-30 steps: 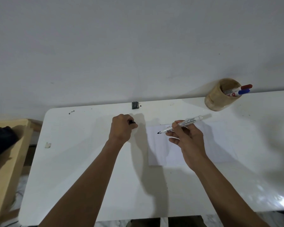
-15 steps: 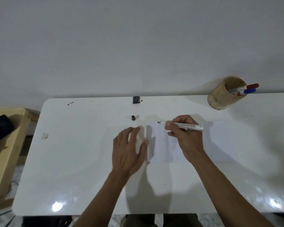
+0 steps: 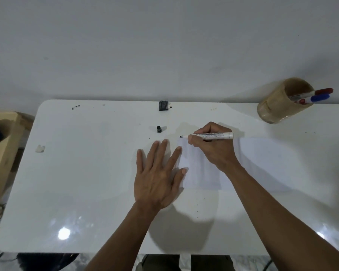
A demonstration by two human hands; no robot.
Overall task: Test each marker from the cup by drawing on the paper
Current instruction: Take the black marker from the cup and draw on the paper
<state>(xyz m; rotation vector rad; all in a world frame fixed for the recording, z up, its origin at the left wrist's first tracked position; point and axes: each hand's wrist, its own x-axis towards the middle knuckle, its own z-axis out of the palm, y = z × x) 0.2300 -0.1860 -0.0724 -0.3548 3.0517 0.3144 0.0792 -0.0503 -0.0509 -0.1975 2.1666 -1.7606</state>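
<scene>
My right hand (image 3: pixel 213 148) grips an uncapped white marker (image 3: pixel 209 136) with a black tip, which points left over the top left corner of the white paper (image 3: pixel 262 165). My left hand (image 3: pixel 158 175) lies flat with fingers spread on the table, its thumb and forefinger touching the paper's left edge. The marker's black cap (image 3: pixel 159 129) sits on the table just beyond my left hand. A tan cup (image 3: pixel 278 104) stands at the back right, holding a red-capped marker (image 3: pixel 321 91) and a blue-capped marker (image 3: pixel 317 98).
The white table (image 3: pixel 76 182) reaches back to a grey wall. A small black object (image 3: pixel 163 105) sits at the table's back edge. A scrap of tape (image 3: pixel 40 148) lies at the left. A wooden piece of furniture (image 3: pixel 2 153) stands left of the table.
My left hand set the black cap down, pulled back and flattened beside the paper. My right hand lowered the marker toward the paper's top left corner.
</scene>
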